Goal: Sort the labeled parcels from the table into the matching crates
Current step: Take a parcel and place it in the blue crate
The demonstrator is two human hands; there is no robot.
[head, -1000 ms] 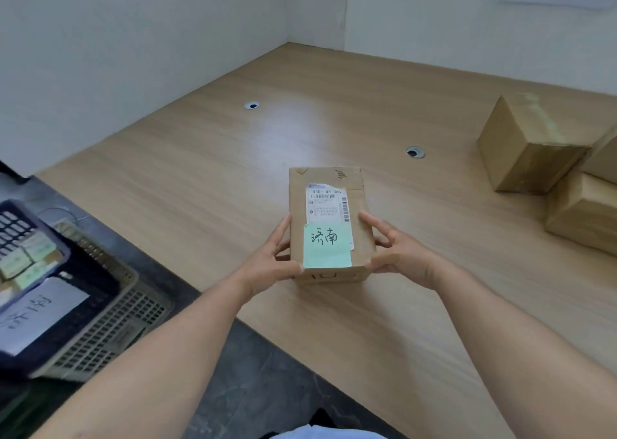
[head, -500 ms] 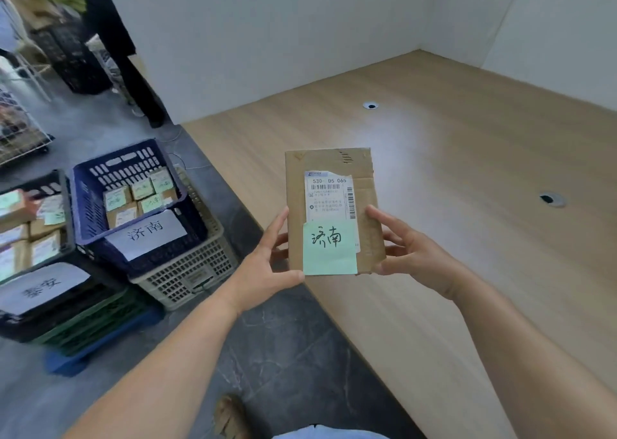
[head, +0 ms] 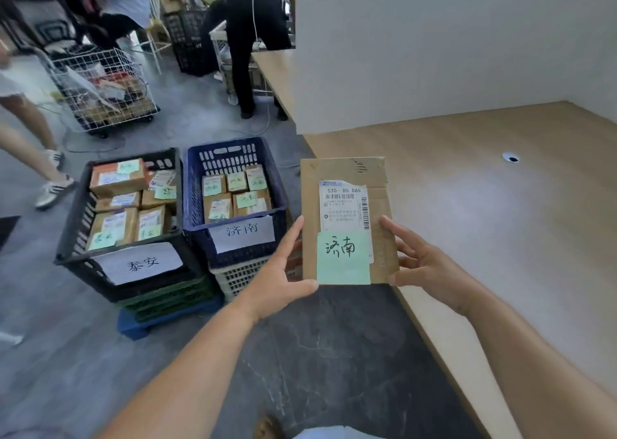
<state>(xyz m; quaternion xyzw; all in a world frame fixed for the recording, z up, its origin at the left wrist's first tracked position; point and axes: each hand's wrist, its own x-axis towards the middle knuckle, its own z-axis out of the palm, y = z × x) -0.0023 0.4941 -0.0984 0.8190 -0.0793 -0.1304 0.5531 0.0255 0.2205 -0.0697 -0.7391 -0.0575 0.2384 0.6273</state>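
While left hand (head: 277, 288) and right hand (head: 424, 265) grip the parcel (head: 334, 174), at table (head: 500, 238) edge, blue crate (head: 193, 204) nearby.

We hold the cardboard parcel (head: 347, 211) between our left hand (head: 277, 281) at seven o'clock and right hand (head: 424, 265) at four, its green note (head: 344, 258) facing us, with the blue crate (head: 195, 204) at nine o'clock and the black crate (head: 73, 224) beyond it.

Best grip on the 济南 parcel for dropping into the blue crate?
Take the cardboard parcel by its long side edges, low down, one hand per side, as the left hand and right hand do. Its broad face points up, so side grips leave the green note readable.
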